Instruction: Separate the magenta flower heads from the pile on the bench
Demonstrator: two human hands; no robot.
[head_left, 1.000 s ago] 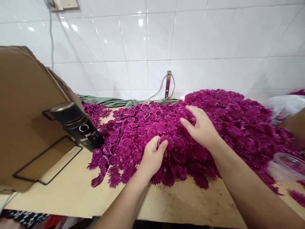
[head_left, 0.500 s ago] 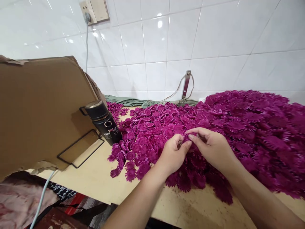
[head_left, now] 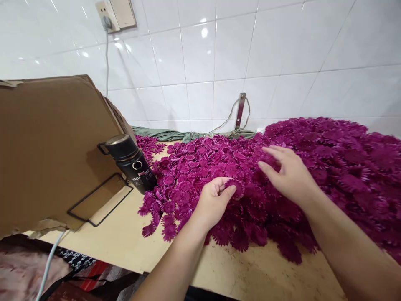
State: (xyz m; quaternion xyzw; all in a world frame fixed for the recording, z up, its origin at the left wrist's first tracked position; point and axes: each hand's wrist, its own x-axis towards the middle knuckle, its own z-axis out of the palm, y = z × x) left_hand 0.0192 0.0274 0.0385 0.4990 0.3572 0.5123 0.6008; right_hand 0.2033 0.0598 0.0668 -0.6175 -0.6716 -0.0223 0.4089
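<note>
A: The right hand (head_left: 290,173) has parted from the left hand (head_left: 216,200), going off to its right; half a second ago their fingertips met over one small piece.

B: So what surrounds them now, biggest first?

A: Beneath both forearms, the pale, flat-topped counter (head_left: 125,246). On it, a broad heap of magenta, fringed, flower-shaped pieces (head_left: 338,167) spreads beyond the left hand and to either side of the right. Well to the left of the left hand stands a tall brown cardboard panel (head_left: 53,146), and between panel and hand, a black cylindrical bottle with a looped lid (head_left: 131,167).

B: And the hands themselves?

A: The right is loosely spread, thumb well apart from the fingers, with nothing visible in its grasp. It is over the heap; whether its fingertips touch I cannot tell. The left is nearly closed, thumb against forefinger.

B: On what?

A: A single round magenta flower piece with a fringed edge (head_left: 238,188), pinched at its near side and sticking out past the thumb tip, towards the right hand.

B: Then what does the change amount to?

A: As I judge it, the two-handed handling of that piece has ended: the left carries it alone, leaving the right free.
</note>
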